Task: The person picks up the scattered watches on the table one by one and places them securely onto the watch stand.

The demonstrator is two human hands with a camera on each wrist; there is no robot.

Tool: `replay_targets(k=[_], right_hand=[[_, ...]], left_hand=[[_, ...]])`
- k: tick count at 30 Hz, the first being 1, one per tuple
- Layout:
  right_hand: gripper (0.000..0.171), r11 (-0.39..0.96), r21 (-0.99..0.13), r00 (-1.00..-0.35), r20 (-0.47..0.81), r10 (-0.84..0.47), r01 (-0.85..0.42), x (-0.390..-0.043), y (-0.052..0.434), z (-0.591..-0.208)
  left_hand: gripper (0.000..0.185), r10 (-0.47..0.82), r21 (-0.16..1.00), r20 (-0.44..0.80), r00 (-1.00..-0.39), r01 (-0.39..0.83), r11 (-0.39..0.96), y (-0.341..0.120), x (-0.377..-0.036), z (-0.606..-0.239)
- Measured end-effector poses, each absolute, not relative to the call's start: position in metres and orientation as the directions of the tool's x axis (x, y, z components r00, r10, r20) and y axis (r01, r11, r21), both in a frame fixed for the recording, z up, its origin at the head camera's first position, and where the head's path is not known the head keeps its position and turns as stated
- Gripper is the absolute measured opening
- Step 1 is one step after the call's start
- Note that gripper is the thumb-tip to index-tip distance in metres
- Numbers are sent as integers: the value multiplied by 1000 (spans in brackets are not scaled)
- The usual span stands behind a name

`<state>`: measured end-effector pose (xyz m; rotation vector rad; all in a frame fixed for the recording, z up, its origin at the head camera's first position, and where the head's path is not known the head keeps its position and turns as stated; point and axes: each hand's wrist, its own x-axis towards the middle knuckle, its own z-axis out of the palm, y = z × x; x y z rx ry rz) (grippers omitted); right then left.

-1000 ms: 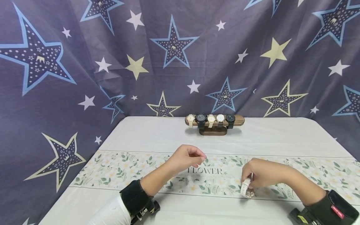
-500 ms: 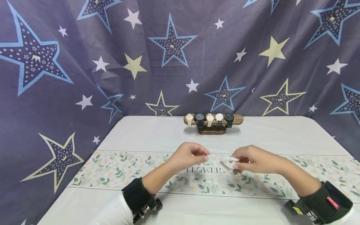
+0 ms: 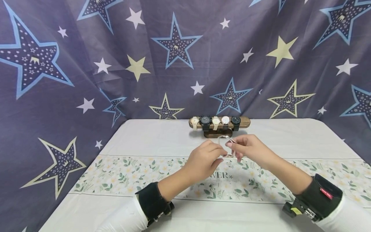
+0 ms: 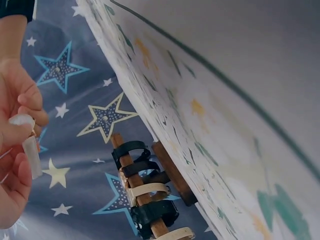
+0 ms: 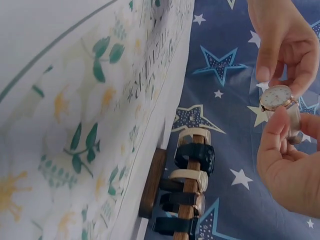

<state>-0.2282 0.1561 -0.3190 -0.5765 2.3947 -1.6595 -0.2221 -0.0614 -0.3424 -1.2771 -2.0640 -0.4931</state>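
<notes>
Both hands lift a white-strapped wristwatch with a rose-gold round case point(image 5: 278, 97) above the table, before the wooden watch stand point(image 3: 219, 123); left hand point(image 3: 204, 159) and right hand point(image 3: 251, 149) pinch its strap, so the dial stays visible.

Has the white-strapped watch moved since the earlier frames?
Yes. The watch rose off the floral runner and away from the camera, toward the watch stand, now held by both hands.
</notes>
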Motion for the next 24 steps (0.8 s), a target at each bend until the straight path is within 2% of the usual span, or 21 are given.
replay_targets(k=[5, 8, 10, 12, 15, 17, 20, 24], right_hand=[[25, 261, -952, -912, 38, -408, -157, -231, 153, -319], [31, 251, -957, -910, 32, -414, -148, -232, 154, -318], [39, 239, -959, -909, 39, -415, -150, -232, 156, -317], [42, 229, -960, -912, 55, -406, -160, -231, 157, -316], [39, 248, -947, -926, 105, -363, -205, -230, 157, -314], [36, 281, -925, -932, 157, -327, -255, -229, 158, -314], [34, 327, -877, -918, 255, -303, -352, -229, 157, -314], [39, 339, -792, -850, 394, -350, -507, -228, 153, -318]], left_hand=[[15, 632, -31, 718, -292, 893, 448, -62, -225, -343], [15, 617, 49, 708, -344, 895, 443, -63, -226, -344], [14, 592, 168, 686, -423, 884, 437, -63, -227, -344], [13, 548, 338, 640, -538, 838, 428, -63, -228, -343], [13, 459, 598, 534, -710, 701, 389, -62, -229, -341], [15, 403, 730, 449, -797, 588, 348, -62, -231, -339], [17, 343, 861, 337, -877, 434, 265, -61, -233, -337], [21, 293, 962, 199, -935, 244, 125, -59, -235, -336]])
